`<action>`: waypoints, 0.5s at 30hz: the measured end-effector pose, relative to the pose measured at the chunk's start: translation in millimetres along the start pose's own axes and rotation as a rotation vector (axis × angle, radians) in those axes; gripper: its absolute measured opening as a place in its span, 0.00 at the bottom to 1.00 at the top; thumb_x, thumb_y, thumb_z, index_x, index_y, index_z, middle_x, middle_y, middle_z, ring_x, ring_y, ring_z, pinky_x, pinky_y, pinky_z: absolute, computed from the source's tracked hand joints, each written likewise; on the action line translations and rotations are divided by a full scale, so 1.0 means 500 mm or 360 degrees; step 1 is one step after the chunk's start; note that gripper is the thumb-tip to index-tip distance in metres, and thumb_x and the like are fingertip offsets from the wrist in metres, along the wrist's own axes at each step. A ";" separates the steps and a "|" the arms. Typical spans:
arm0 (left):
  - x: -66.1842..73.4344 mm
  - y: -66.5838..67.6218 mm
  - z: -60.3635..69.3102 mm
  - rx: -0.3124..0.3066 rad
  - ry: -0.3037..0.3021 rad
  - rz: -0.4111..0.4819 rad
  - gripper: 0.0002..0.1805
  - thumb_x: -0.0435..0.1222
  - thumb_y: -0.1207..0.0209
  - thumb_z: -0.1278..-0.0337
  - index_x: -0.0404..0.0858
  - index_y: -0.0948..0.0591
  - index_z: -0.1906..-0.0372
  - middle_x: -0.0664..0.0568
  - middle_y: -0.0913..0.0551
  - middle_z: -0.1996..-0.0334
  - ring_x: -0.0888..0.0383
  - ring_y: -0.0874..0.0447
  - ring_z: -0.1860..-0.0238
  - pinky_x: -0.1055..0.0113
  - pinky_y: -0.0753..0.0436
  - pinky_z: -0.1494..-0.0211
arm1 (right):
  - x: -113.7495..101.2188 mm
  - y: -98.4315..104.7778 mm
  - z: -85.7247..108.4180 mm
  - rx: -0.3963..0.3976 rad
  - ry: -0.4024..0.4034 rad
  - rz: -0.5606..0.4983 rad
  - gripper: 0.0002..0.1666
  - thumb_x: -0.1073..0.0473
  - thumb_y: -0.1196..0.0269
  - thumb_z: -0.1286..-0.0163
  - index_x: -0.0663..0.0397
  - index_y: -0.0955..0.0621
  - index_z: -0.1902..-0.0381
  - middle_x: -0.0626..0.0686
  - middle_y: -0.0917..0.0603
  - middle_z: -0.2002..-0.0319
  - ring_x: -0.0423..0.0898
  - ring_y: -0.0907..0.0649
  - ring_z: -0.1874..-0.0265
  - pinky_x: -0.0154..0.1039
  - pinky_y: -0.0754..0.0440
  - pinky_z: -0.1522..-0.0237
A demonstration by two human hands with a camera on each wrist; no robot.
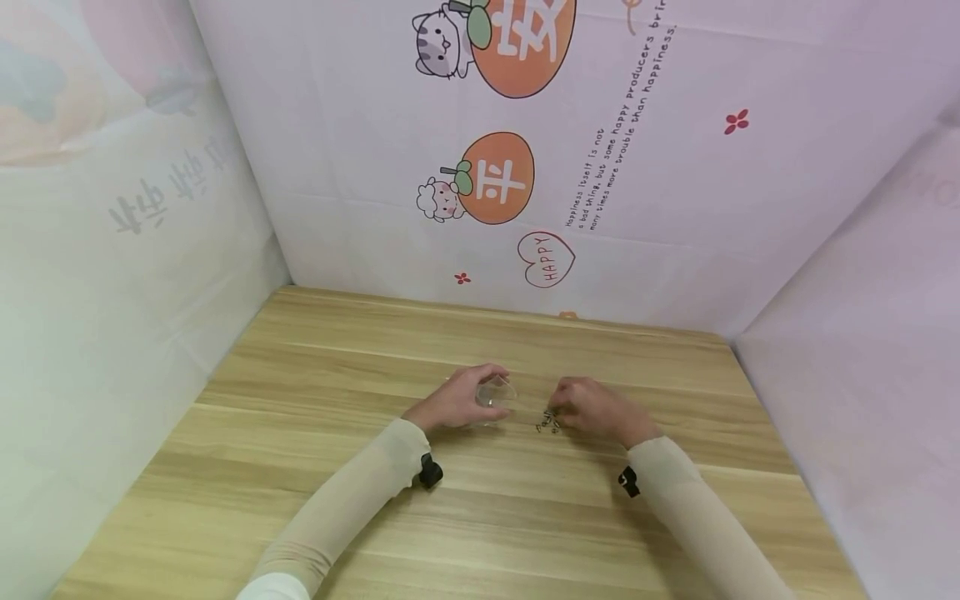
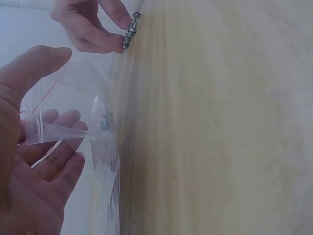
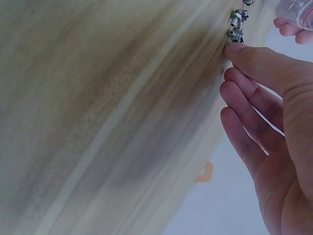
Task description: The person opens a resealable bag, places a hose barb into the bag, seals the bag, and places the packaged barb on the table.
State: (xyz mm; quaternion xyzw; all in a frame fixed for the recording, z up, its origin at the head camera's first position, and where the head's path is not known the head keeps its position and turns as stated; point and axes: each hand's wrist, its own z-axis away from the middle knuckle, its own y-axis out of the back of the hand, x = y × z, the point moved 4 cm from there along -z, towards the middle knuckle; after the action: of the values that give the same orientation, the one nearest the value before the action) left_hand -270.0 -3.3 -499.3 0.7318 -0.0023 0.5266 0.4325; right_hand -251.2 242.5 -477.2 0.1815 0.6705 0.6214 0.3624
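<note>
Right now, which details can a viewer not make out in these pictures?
Number of metal fittings: head view, too small and crowded.
Whether the right hand pinches one: right wrist view, thumb hides the contact.
What the dark mark at the zip-lock bag is: left wrist view, blurred.

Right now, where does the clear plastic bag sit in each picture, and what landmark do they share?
Head: clear plastic bag, just below centre, at the left hand.
Left wrist: clear plastic bag at the left, large.
Right wrist: clear plastic bag in the top right corner, cut off.
Shared landmark: small metal parts by the right hand.
</note>
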 end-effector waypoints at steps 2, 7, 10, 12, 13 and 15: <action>0.000 -0.001 0.000 0.0000 -0.0004 0.0002 0.38 0.45 0.28 0.35 0.39 0.29 0.24 0.50 0.19 0.32 0.48 0.25 0.26 0.50 0.26 0.22 | -0.001 -0.001 0.001 -0.0004 0.0001 -0.0022 0.10 0.65 0.27 0.33 0.52 0.08 0.54 0.49 0.12 0.57 0.41 0.14 0.58 0.35 0.11 0.56; 0.003 -0.001 0.001 -0.0008 0.0002 0.0009 0.39 0.44 0.28 0.35 0.39 0.29 0.24 0.50 0.19 0.32 0.48 0.26 0.25 0.50 0.26 0.22 | -0.002 -0.003 0.003 0.0012 -0.0006 -0.0074 0.10 0.65 0.27 0.32 0.55 0.08 0.53 0.50 0.11 0.56 0.43 0.13 0.56 0.35 0.11 0.55; 0.003 0.000 0.001 -0.0010 0.0007 0.0012 0.39 0.44 0.28 0.35 0.40 0.29 0.23 0.51 0.19 0.32 0.49 0.25 0.26 0.51 0.26 0.22 | 0.000 -0.004 0.003 0.0028 0.0001 -0.0093 0.09 0.65 0.27 0.31 0.55 0.08 0.54 0.50 0.11 0.57 0.42 0.13 0.57 0.35 0.11 0.56; 0.000 -0.001 -0.001 -0.0010 0.0008 0.0012 0.39 0.44 0.28 0.35 0.41 0.29 0.23 0.51 0.19 0.32 0.50 0.25 0.26 0.51 0.26 0.21 | 0.002 -0.005 0.003 0.0035 -0.0001 -0.0102 0.09 0.65 0.27 0.31 0.55 0.08 0.54 0.50 0.11 0.57 0.42 0.12 0.58 0.35 0.11 0.56; -0.002 -0.001 -0.002 -0.0010 0.0008 0.0013 0.39 0.44 0.28 0.36 0.41 0.29 0.23 0.52 0.19 0.32 0.50 0.25 0.25 0.51 0.26 0.21 | 0.003 -0.005 0.003 0.0038 -0.0005 -0.0106 0.09 0.65 0.28 0.31 0.55 0.08 0.54 0.50 0.11 0.57 0.42 0.12 0.58 0.35 0.11 0.56; -0.004 -0.001 -0.003 -0.0009 0.0005 0.0011 0.39 0.45 0.27 0.36 0.41 0.29 0.23 0.52 0.19 0.32 0.51 0.26 0.25 0.51 0.27 0.21 | 0.005 -0.006 0.002 0.0049 -0.0008 -0.0100 0.08 0.65 0.28 0.31 0.54 0.08 0.55 0.50 0.11 0.57 0.43 0.12 0.58 0.36 0.10 0.55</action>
State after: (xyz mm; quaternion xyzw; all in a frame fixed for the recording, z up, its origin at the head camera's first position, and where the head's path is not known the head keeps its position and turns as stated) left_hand -271.9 -2.8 -501.4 0.7297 -0.0057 0.5294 0.4327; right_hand -251.6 244.6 -480.9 0.1674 0.6844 0.5989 0.3806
